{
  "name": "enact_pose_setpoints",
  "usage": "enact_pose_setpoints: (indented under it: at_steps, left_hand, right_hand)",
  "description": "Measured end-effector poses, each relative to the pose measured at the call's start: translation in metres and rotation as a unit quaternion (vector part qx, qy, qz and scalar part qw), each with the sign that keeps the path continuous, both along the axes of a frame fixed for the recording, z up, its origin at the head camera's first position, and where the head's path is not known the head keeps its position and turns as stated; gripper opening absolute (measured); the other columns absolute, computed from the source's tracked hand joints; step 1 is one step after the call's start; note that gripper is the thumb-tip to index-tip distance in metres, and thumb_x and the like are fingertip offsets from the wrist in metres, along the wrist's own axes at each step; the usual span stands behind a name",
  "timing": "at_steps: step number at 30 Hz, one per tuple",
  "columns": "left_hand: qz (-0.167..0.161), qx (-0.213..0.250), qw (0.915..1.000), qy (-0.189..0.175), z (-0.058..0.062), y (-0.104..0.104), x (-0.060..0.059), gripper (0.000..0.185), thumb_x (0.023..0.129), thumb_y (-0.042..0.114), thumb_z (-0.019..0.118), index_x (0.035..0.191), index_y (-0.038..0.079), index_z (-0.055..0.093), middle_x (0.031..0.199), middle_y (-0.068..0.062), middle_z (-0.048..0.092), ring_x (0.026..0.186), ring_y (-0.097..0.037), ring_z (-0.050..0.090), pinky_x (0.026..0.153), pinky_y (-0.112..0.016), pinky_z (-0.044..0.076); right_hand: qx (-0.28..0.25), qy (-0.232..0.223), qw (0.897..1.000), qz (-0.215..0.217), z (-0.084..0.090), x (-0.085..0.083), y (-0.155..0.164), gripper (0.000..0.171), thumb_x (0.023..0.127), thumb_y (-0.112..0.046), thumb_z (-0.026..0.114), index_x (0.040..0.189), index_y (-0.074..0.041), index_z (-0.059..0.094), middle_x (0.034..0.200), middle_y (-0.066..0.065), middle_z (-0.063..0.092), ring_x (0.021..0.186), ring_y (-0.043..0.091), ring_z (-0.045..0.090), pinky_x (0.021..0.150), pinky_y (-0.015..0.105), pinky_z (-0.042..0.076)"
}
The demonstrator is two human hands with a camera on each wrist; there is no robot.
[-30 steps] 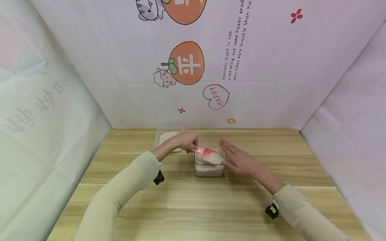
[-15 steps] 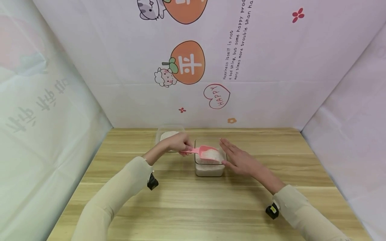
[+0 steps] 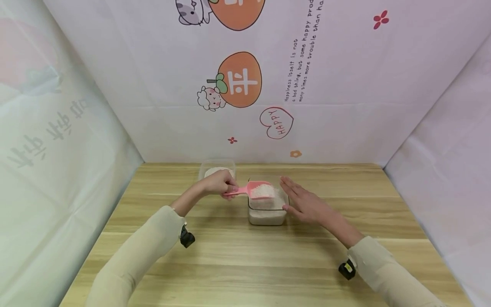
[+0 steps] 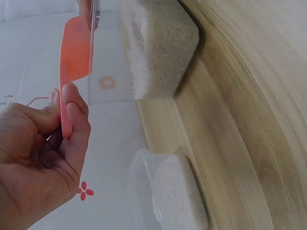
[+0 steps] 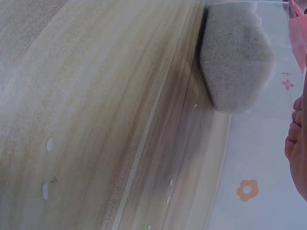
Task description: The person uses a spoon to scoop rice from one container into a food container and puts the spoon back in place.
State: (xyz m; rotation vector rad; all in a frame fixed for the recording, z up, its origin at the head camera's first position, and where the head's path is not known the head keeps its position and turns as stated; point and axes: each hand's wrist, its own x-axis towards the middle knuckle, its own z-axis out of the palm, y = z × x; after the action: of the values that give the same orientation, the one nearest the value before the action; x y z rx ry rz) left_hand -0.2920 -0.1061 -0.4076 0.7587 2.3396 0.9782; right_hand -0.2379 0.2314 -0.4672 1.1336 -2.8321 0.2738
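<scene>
Pink plastic scoop (image 3: 253, 190) heaped with white rice, held level above the near clear container (image 3: 267, 209), bowl over the container's left half. Looks light and stiff, thin-walled, probably a little slick; load loose and ready to spill at any tilt, so best kept flat. Sensible hold at the end of the handle, well back from the bowl, as now. In the left wrist view the handle (image 4: 67, 96) seen edge-on, pinched between thumb and curled forefinger.

Left hand (image 3: 218, 183) clenched round that handle, knuckles up, just left of the near container. Right hand (image 3: 303, 202) flat and relaxed, fingers straight, resting against the container's right wall, gripping nothing. Only a fingertip edge (image 5: 300, 143) visible in the right wrist view.

Near container about half full of rice, transparent and rigid by the look, light enough to slide if pushed. Second clear container (image 3: 217, 169), also holding rice, farther back and to the left, just behind the left hand, apart from the first.

Both on a pale wooden table (image 3: 245, 264), a few stray grains (image 5: 48, 143) scattered on it. Cream sleeves on both arms. Printed cartoon backdrop (image 3: 238, 81) behind and at the sides.
</scene>
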Motion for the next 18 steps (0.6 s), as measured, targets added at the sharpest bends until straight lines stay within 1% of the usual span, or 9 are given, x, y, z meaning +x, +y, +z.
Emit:
enact_pose_setpoints:
  at_steps: [3, 7, 10, 14, 18]
  left_hand:
    - [0.023, 0.014, 0.9995, -0.015, 0.002, -0.006, 0.004, 0.023, 0.098, 0.001, 0.055, 0.087, -0.004, 0.075, 0.065, -0.002, 0.069, 0.058, -0.010, 0.065, 0.058, -0.023, 0.054]
    - [0.054, 0.036, 0.9970, -0.041, 0.002, -0.015, 0.008, 0.022, 0.098, 0.000, 0.055, 0.091, -0.007, 0.074, 0.069, -0.006, 0.070, 0.059, -0.009, 0.066, 0.064, -0.029, 0.059]
    - [0.070, 0.051, 0.9947, -0.055, 0.001, -0.022, 0.010, 0.022, 0.099, 0.000, 0.055, 0.093, -0.009, 0.074, 0.071, -0.008, 0.070, 0.059, -0.008, 0.066, 0.064, -0.029, 0.059]
    - [0.082, 0.070, 0.9921, -0.065, 0.004, -0.033, 0.014, 0.022, 0.100, -0.001, 0.053, 0.098, -0.012, 0.072, 0.074, -0.013, 0.070, 0.061, -0.010, 0.066, 0.063, -0.026, 0.058]
    - [0.079, 0.084, 0.9913, -0.063, 0.007, -0.046, 0.017, 0.025, 0.101, -0.001, 0.049, 0.099, -0.012, 0.071, 0.077, -0.012, 0.068, 0.065, -0.012, 0.067, 0.069, -0.029, 0.060]
  right_hand:
    - [0.007, 0.010, 1.000, 0.003, 0.001, 0.000, 0.001, 0.074, 0.103, -0.042, 0.048, 0.157, 0.002, 0.021, 0.166, 0.019, 0.018, 0.152, 0.034, 0.024, 0.115, 0.050, 0.035]
    - [0.009, 0.027, 0.999, 0.014, 0.000, 0.000, 0.000, 0.074, 0.103, -0.042, 0.048, 0.155, 0.004, 0.024, 0.164, 0.021, 0.021, 0.151, 0.036, 0.025, 0.116, 0.051, 0.034]
    - [0.011, 0.039, 0.999, 0.019, -0.001, 0.001, 0.000, 0.073, 0.103, -0.041, 0.048, 0.154, 0.006, 0.025, 0.163, 0.023, 0.023, 0.150, 0.038, 0.026, 0.116, 0.051, 0.034]
    - [0.015, 0.035, 0.999, 0.016, -0.001, 0.000, 0.000, 0.073, 0.103, -0.040, 0.049, 0.153, 0.007, 0.025, 0.163, 0.023, 0.022, 0.151, 0.037, 0.025, 0.117, 0.050, 0.031]
    - [0.020, 0.025, 0.999, 0.011, 0.000, -0.002, -0.001, 0.072, 0.103, -0.038, 0.050, 0.154, 0.006, 0.024, 0.163, 0.022, 0.022, 0.152, 0.035, 0.022, 0.119, 0.049, 0.029]
